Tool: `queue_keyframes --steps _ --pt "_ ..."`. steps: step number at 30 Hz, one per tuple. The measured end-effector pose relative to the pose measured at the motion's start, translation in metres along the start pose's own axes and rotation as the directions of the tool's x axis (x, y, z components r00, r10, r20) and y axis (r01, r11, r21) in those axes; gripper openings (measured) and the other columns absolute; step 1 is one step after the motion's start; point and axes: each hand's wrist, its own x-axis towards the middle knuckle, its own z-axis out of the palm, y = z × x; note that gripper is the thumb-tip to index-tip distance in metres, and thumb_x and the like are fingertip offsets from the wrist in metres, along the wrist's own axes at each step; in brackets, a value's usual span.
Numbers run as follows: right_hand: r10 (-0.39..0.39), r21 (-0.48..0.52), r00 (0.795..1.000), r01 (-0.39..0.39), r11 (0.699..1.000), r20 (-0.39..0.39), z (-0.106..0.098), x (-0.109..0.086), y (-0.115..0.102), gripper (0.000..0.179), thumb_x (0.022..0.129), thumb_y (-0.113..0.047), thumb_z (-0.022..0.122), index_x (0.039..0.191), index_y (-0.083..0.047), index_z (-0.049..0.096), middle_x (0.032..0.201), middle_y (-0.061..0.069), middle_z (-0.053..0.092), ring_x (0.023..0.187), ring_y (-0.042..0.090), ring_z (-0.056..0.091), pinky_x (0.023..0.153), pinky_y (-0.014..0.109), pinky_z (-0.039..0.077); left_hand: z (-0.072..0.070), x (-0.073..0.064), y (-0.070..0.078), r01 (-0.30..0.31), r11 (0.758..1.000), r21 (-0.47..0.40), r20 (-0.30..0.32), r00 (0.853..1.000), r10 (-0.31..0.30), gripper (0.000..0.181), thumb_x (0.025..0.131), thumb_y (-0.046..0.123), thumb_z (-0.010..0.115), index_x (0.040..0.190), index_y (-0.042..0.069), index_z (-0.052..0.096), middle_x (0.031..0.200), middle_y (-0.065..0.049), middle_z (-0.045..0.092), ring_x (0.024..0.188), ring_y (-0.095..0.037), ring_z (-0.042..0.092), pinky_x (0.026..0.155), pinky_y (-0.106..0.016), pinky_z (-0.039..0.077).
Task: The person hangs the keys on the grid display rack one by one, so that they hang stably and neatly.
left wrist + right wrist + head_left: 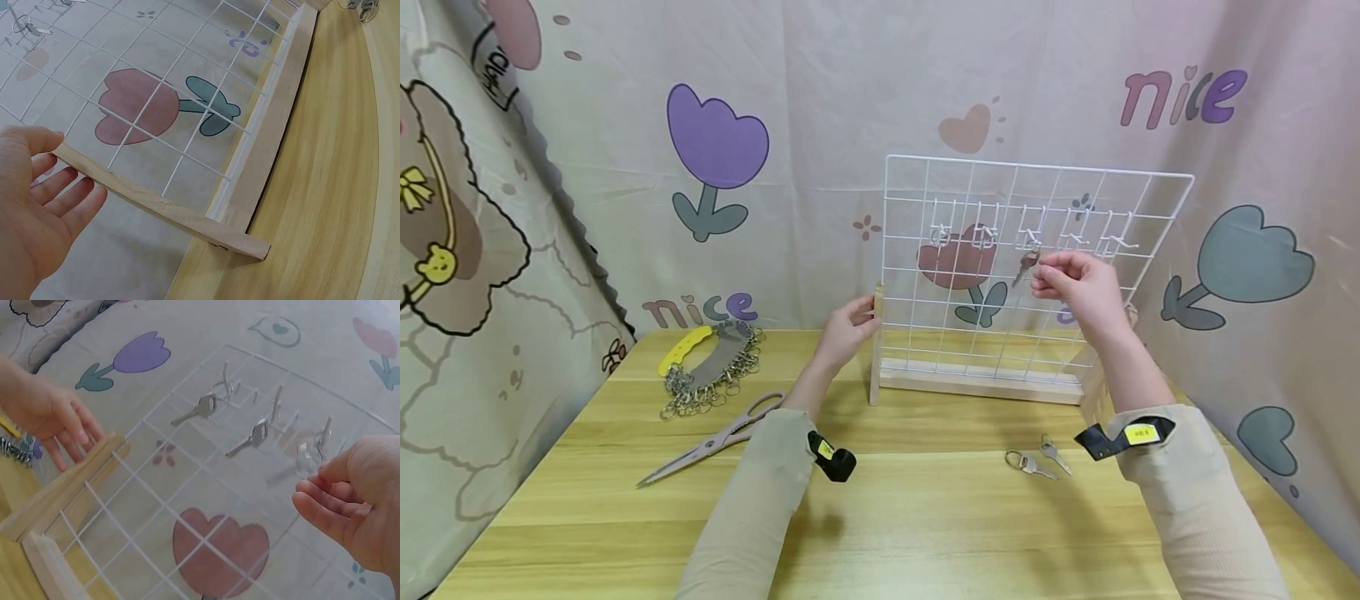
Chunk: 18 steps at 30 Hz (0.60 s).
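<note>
A white wire grid rack (981,372) stands upright on a wooden base. My left hand (847,333) grips the top of its left wooden post (144,197), thumb on one side and fingers on the other. Up at the third hook, my right hand (1078,287) pinches a key (1027,265) near its head; the key's blade is blurred in the right wrist view. Two more keys hang by rings from the hooks to the left, a first key (199,407) and a second key (251,439). Further hooks (1116,243) sit to the right.
Two loose keys, one key with a ring (1030,464) and another key (1055,454), lie on the wooden table (925,517) before the rack. At left are scissors (715,442) and a yellow-and-grey holder (685,348) strung with several metal rings. A printed curtain (820,100) hangs behind.
</note>
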Motion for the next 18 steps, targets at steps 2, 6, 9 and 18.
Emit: queue_keyframes --steps 2,6,9,18 --pt "0.01 0.0 1.0 -0.01 1.0 0.003 -0.002 -0.003 0.006 0.008 0.09 -0.003 0.058 0.097 0.002 0.056 0.076 -0.003 0.064 0.069 0.007 0.064 0.066 0.019 0.054 0.0 0.0 0.0 0.003 1.0 0.0 -0.002 1.0 -0.003 0.05 0.091 0.008 0.058 0.137 0.0 0.041 0.132 -0.019 0.049 0.12 -0.032 0.048 0.097 -0.04 0.042" --pt "0.038 0.042 0.999 -0.039 0.998 0.022 -0.007 -0.011 0.022 0.007 0.091 -0.002 0.057 0.096 0.002 0.055 0.076 -0.002 0.065 0.069 0.007 0.064 0.067 0.019 0.054 0.0 -0.001 0.0 0.005 1.0 0.002 -0.006 1.0 -0.005 0.049 0.091 0.008 0.058 0.137 0.001 0.042 0.132 -0.019 0.049 0.119 -0.032 0.048 0.096 -0.041 0.043" --pt "0.068 0.047 0.997 -0.07 0.996 0.045 -0.01 -0.02 0.037 0.008 0.09 -0.001 0.057 0.097 0.003 0.054 0.077 -0.001 0.064 0.07 0.009 0.063 0.069 0.021 0.054 0.0 -0.001 0.0 0.007 1.0 0.007 -0.007 1.0 -0.007 0.049 0.091 0.008 0.058 0.137 0.001 0.042 0.132 -0.018 0.049 0.119 -0.032 0.049 0.096 -0.041 0.043" --pt "0.2 -0.044 0.973 -0.196 0.98 0.116 -0.021 -0.047 0.087 0.024 0.092 -0.003 0.056 0.108 0.014 0.049 0.081 -0.001 0.064 0.074 0.008 0.063 0.073 0.024 0.054 0.001 0.001 0.0 0.001 1.0 -0.001 -0.003 1.0 -0.001 0.048 0.092 0.008 0.057 0.137 0.0 0.042 0.132 -0.018 0.049 0.12 -0.03 0.048 0.097 -0.038 0.042"
